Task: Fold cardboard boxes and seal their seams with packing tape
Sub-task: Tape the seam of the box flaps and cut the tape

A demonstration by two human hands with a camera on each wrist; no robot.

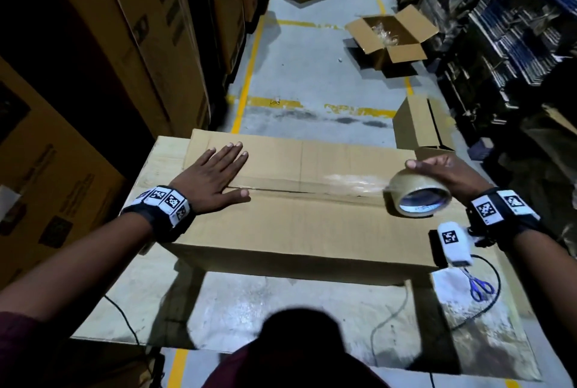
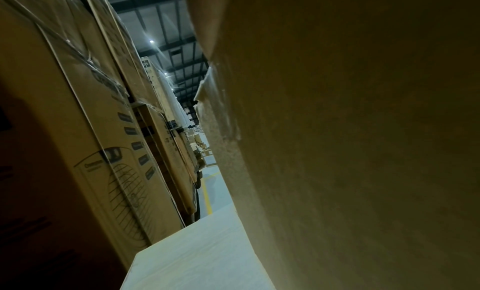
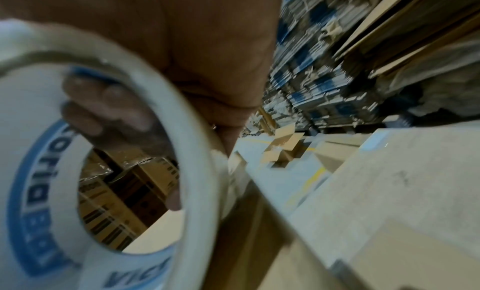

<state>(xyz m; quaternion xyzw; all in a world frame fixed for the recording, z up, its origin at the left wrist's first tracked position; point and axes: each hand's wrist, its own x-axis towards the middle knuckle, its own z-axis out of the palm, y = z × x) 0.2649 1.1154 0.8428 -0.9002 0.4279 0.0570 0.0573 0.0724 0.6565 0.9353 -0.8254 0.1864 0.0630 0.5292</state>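
A large brown cardboard box (image 1: 299, 231) lies on the table with its top flaps closed along a centre seam. My left hand (image 1: 215, 178) presses flat on the left end of that seam, fingers straight. My right hand (image 1: 443, 169) grips a roll of clear packing tape (image 1: 420, 197) at the right end of the seam, and a shiny strip of tape runs from the roll leftwards over the seam. In the right wrist view my fingers (image 3: 109, 110) curl through the core of the tape roll (image 3: 197, 171). The left wrist view shows only the box wall (image 2: 350, 151).
Blue-handled scissors (image 1: 479, 286) and a black cable lie on the table (image 1: 281, 309) at the right front. An open box (image 1: 390, 34) and another box (image 1: 418, 125) stand on the floor beyond. Stacked cartons (image 1: 109, 44) line the left, shelving (image 1: 515, 28) the right.
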